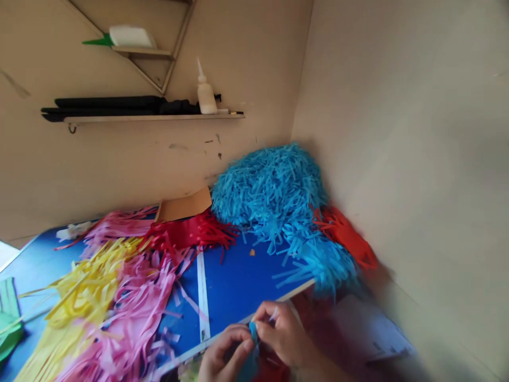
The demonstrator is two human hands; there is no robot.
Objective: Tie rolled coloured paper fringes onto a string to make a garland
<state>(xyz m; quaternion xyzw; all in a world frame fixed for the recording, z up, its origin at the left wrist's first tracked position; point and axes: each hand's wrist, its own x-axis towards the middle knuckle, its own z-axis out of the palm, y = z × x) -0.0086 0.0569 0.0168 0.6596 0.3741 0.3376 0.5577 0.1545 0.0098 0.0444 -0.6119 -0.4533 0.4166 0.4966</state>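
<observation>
Near the table's front edge, my left hand (227, 354) and my right hand (281, 330) meet at a small piece of blue tissue paper (253, 330). Both hands have thumb and fingertips pinched on it, and a blurred part of the blue paper hangs down between them. A thin pale strip also shows at my right fingertips; I cannot make out what it is. Behind the hands lies the blue table (234, 281), with a big heap of blue fringed tissue paper (274, 185) in the far corner.
Pink fringe (139, 302), yellow fringe (89, 281) and red fringe (183, 232) cover the table's left part. Green paper (8, 318) lies at the far left. Orange-red fringe (345, 233) rests by the right wall. A shelf (155, 119) above bears a glue bottle (207, 96).
</observation>
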